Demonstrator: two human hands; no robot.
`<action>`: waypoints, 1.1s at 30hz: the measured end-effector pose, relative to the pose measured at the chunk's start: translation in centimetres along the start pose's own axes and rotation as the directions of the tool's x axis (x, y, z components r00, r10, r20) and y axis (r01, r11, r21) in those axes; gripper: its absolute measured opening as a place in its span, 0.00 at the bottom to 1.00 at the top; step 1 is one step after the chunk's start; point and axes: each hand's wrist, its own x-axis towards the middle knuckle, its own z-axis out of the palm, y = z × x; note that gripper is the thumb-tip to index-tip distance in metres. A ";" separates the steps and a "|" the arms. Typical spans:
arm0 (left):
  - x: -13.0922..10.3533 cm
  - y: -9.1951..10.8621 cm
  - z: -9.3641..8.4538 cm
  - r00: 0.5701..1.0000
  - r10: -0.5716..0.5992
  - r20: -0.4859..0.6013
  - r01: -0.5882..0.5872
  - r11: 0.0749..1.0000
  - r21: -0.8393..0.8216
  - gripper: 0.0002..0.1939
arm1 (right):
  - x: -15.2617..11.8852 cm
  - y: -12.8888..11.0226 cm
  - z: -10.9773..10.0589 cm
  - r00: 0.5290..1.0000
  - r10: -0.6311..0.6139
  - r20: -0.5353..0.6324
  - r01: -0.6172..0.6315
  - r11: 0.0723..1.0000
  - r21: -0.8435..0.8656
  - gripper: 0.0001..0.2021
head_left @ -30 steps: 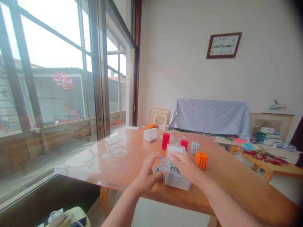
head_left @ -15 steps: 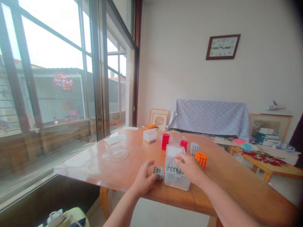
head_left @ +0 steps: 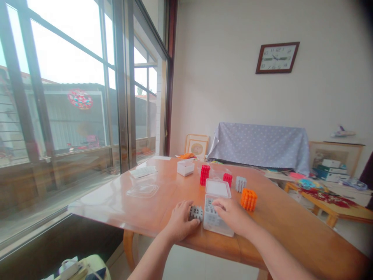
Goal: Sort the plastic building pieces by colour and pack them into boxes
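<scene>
My left hand [head_left: 181,221] is wrapped round the left side of a small grey stack of interlocking plastic blocks [head_left: 197,212] on the table, its thumb in front and its fingers behind. Just right of that stack stands a clear plastic box [head_left: 218,226] with its lid [head_left: 218,188] raised at the back. Grey block pieces [head_left: 209,206] show inside the box. My right hand [head_left: 233,216] reaches over the box's right side, with fingers bent together at the opening. What those fingertips grip, if anything, is hidden.
Behind the box stand red block stacks [head_left: 204,175], a light grey stack [head_left: 240,184] and an orange one [head_left: 248,200]. A white container [head_left: 185,168], a clear lid [head_left: 142,190] and a paper-like sheet [head_left: 143,171] lie farther left. The table [head_left: 171,186] has its front edge near my wrists.
My left hand has moved right and closed round the grey block stack. My right hand has dropped lower at the box's opening. The view has shifted slightly.
</scene>
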 end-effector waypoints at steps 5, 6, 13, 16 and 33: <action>0.2 0.0 -0.2 1.000 -0.003 0.026 0.003 1.000 0.019 0.32 | -0.1 -0.1 -0.1 0.999 -0.034 0.001 0.034 0.999 -0.018 0.12; 0.2 0.0 -0.2 1.000 -0.003 0.028 0.003 1.000 0.021 0.31 | -0.1 -0.2 -0.1 0.999 -0.040 -0.004 0.040 0.999 -0.018 0.13; 0.3 0.1 -0.5 0.999 0.019 0.032 -0.020 1.000 0.023 0.26 | -0.3 -0.1 -0.2 0.998 -0.044 -0.044 0.043 0.999 -0.028 0.13; 0.3 0.2 -0.5 0.999 0.021 0.033 -0.022 0.999 0.028 0.25 | -0.4 -0.1 -0.2 0.998 -0.043 -0.046 0.042 0.999 -0.027 0.13; 0.1 0.7 -1.0 0.999 -0.016 0.036 0.018 0.998 -0.064 0.25 | -0.1 0.1 -0.1 0.998 -0.005 -0.056 0.007 0.999 0.034 0.16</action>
